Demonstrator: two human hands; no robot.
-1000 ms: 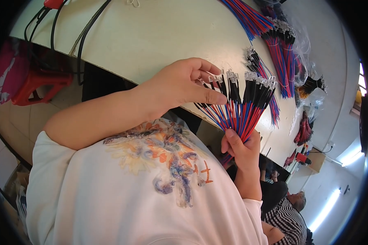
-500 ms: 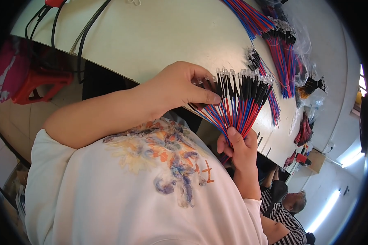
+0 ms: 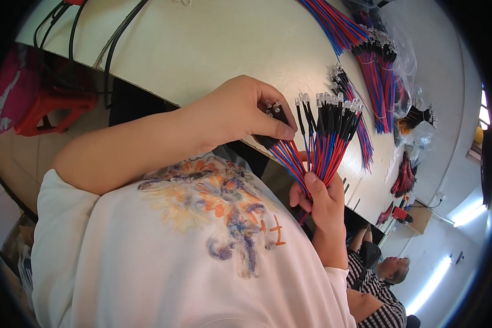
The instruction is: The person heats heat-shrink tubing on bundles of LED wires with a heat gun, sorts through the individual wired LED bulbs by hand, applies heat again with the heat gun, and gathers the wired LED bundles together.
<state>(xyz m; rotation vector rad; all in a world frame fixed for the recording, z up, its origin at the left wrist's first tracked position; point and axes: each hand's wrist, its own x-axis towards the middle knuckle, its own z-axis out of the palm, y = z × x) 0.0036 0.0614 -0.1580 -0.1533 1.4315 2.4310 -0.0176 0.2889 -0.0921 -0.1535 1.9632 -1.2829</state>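
My right hand (image 3: 321,198) grips the lower end of a bundle of red and blue wires (image 3: 325,142) with black sleeves and small clear tips, fanned upward. My left hand (image 3: 240,112) pinches a few of those wires (image 3: 276,121) at their black sleeved ends, pulled leftward away from the rest of the fan. Both hands are in front of my chest, at the edge of the pale table (image 3: 213,49).
More red and blue wire bundles (image 3: 366,49) lie across the table's far side, with smaller piles (image 3: 405,175) further right. Black cables (image 3: 112,41) hang over the table's left edge above a red stool (image 3: 44,109). Another person in a checked shirt (image 3: 374,295) sits at lower right.
My left hand has drawn a few wires leftward out of the fan. The bundle in my right hand has shifted slightly lower and stayed fanned.
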